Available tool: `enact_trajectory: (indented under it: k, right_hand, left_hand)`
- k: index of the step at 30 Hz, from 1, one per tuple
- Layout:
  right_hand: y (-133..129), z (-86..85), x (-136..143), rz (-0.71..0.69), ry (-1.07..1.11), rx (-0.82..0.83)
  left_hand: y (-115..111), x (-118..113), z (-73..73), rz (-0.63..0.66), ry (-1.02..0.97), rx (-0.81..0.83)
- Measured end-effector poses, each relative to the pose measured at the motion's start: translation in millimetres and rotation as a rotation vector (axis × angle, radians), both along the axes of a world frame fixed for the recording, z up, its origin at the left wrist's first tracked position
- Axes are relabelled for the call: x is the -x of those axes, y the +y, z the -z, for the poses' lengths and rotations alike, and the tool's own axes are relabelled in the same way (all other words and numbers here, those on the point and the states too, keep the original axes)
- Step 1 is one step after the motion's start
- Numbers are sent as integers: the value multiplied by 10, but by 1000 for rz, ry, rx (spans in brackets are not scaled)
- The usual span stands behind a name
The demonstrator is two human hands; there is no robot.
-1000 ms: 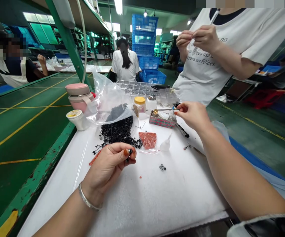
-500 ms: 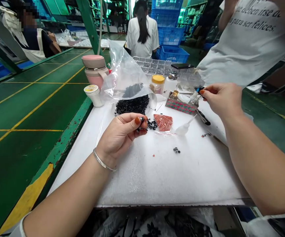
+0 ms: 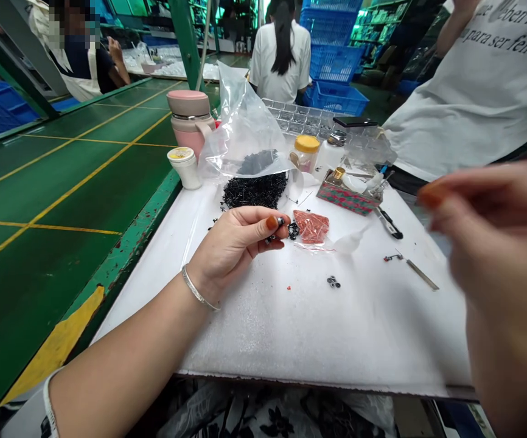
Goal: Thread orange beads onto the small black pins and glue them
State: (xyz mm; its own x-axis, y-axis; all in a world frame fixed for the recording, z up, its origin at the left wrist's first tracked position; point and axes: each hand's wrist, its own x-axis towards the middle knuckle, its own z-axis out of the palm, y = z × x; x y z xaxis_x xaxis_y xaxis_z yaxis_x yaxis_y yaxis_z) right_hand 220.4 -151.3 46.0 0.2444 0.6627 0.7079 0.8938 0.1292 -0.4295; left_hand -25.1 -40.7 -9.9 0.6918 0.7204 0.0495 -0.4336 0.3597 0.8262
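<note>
Over the middle of the white table point(image 3: 263, 340), my left hand point(image 3: 240, 243) pinches small dark parts point(image 3: 280, 221) between thumb and fingers. My right hand point(image 3: 487, 225) is raised at the right, smeared by motion, and whatever it may hold cannot be made out. Beyond my left hand lies a heap of black small parts point(image 3: 257, 190) under a clear plastic bag point(image 3: 245, 131). Right of my left fingertips is a clear bag of red pieces point(image 3: 311, 227). Several small dark rings point(image 3: 333, 282) and a tiny red piece point(image 3: 289, 288) lie nearer me.
A pink flask point(image 3: 190, 118) and a white tub point(image 3: 185, 168) stand at the back left. Behind are a yellow-lidded jar point(image 3: 306, 151), a patterned box point(image 3: 349, 193) and a phone point(image 3: 355, 121). A cutter point(image 3: 390, 224) and tweezers point(image 3: 422, 275) lie right. A person point(image 3: 468, 103) stands beyond.
My right hand has moved from beside the patterned box toward me and to the right. My left hand keeps its pinch. The whole view has shifted slightly.
</note>
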Motion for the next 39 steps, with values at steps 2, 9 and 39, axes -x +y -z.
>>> enact_trajectory:
  k: [2,9,39]
  right_hand:
    - [-83,137,350,-352,-190,284]
    - [95,670,841,-449,-389,818]
    - [193,397,486,-645,955,668]
  left_hand:
    - [-13,-3,7,1,6,-9]
    - [-17,-34,16,-22,38,-11]
    - [-52,-66,42,41,196,-54]
